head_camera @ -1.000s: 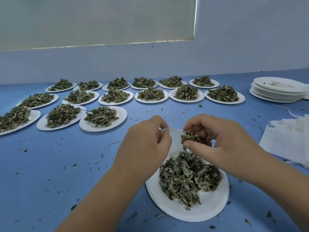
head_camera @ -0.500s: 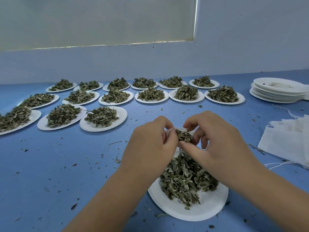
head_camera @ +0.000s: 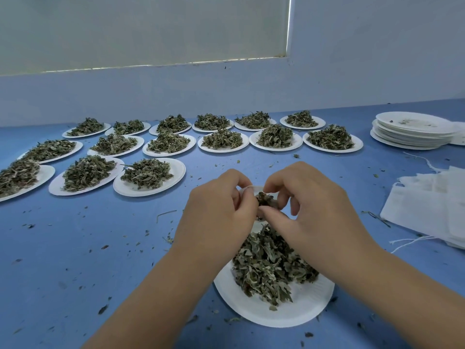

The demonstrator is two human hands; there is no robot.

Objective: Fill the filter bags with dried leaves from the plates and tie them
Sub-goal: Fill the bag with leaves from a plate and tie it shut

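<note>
A white paper plate (head_camera: 297, 314) with a heap of dried leaves (head_camera: 270, 267) lies in front of me on the blue table. Above its far edge my left hand (head_camera: 221, 212) pinches the rim of a white filter bag (head_camera: 247, 190), which is mostly hidden behind my fingers. My right hand (head_camera: 309, 207) touches the left one and holds a pinch of dried leaves (head_camera: 265, 199) at the bag's mouth. Whether leaves lie inside the bag cannot be seen.
Several white plates heaped with leaves (head_camera: 151, 177) stand in rows across the far left and middle. A stack of used plates (head_camera: 412, 132) sits far right. A pile of white filter bags with strings (head_camera: 427, 207) lies at the right. Leaf crumbs are scattered over the table.
My right hand has moved left and up with its pinch of leaves until it meets my left hand at the bag's mouth. The left hand has kept its grip on the bag.
</note>
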